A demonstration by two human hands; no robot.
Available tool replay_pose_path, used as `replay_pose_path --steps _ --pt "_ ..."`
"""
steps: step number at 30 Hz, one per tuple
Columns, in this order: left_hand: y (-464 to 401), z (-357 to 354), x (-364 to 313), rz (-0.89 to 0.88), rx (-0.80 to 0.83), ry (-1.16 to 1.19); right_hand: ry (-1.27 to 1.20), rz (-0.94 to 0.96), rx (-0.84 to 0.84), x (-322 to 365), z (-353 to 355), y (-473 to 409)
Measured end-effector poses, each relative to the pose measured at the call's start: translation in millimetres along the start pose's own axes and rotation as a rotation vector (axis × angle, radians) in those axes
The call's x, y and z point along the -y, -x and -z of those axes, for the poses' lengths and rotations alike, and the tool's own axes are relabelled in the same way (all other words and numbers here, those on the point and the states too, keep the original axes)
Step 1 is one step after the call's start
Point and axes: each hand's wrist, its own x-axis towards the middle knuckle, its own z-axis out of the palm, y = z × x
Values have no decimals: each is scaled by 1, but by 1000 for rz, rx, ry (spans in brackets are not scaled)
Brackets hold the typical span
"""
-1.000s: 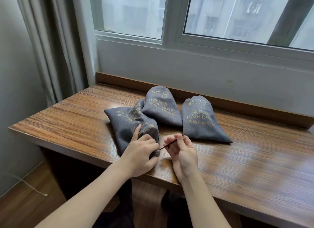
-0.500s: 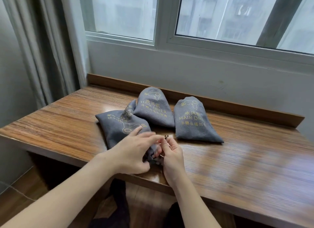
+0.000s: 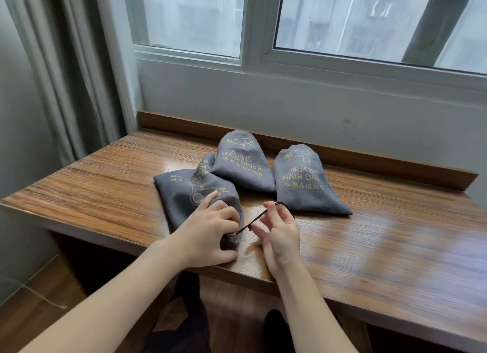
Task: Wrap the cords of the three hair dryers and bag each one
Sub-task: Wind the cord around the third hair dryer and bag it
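Bags [image 3: 303,184]: grey, gold-printed, filled

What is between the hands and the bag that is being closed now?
Nothing visible. The left hand already grips the gathered mouth of the nearest grey bag, and the right hand pinches its dark drawstring directly.

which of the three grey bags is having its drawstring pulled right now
The nearest bag, leftmost and lying crosswise. The left hand grips its gathered mouth while the right hand pinches its drawstring. The other two bags lie untouched nearer the window.
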Motion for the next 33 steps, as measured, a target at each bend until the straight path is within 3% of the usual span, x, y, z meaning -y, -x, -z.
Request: replay_pose_path --steps 2,4,11,13,17,21,23,29,33 --pt "5 2 0 18 -13 -51 130 -1 27 2 -1 -2" --pt "7 3 1 67 -88 -15 99 -41 95 7 -5 -1" --pt "16 -2 4 261 -292 354 -392 -179 54 4 -18 -6" --pt "19 -6 3 217 -340 320 -447 -201 41 -2 -18 -7" --pt "22 -7 -3 169 -467 51 69 -80 148 -11 -19 -11" --pt "24 -1 -6 171 -439 228 527 206 328 -9 -23 -15" --pt "24 -1 -3 93 -436 204 692 307 394 -8 -27 -16" --pt "22 -2 -4 -133 -556 17 942 340 591 -7 -32 -21" --pt "19 -1 4 -86 -537 -38 1156 338 712 -6 -33 -24"
